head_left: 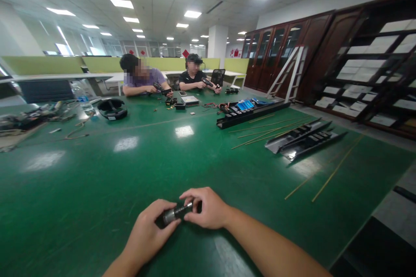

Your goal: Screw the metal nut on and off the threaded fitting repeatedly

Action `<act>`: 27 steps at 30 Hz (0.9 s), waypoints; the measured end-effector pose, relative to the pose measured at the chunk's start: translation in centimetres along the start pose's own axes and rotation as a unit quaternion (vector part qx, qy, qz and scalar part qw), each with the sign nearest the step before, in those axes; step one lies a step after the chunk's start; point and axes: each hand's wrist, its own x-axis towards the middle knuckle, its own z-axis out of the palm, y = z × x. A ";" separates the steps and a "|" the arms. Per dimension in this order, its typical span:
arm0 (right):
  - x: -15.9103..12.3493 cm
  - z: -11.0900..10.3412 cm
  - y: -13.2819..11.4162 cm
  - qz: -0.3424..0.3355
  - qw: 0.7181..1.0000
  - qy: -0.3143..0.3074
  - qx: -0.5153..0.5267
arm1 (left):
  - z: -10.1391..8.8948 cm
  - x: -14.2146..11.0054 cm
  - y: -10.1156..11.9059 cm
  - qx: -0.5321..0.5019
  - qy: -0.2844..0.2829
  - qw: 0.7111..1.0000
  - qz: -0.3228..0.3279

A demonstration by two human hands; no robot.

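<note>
A short, dark cylinder (176, 213) with a shiny metal collar at its left end lies sideways between my two hands, low over the green table. My left hand (150, 226) curls its thumb and fingers around the collar end. At the other end, my right hand (208, 208) pinches the cylinder between thumb and fingers. The finger undersides and part of both ends are hidden, and I cannot make out the exact kind of the cylinder.
The green table (107, 173) carries black metal channels (307, 138), thin yellowish rods (338, 166), a longer black channel (251, 114) and a black headset (112, 109). Two people (141, 78) work across it with dark tools. A stepladder (294, 73) stands by the cabinets.
</note>
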 end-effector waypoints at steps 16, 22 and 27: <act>-0.1 0.2 -0.6 -0.019 0.998 0.006 -0.064 | 0.3 -0.4 -0.6 0.028 0.048 0.998 0.039; -0.2 0.2 -0.4 -0.018 0.998 0.006 -0.067 | 0.4 -0.7 -0.8 0.033 0.056 0.996 0.068; -0.2 0.3 -0.4 -0.033 0.997 0.006 -0.072 | 0.5 -0.6 -0.7 0.030 0.055 0.996 0.070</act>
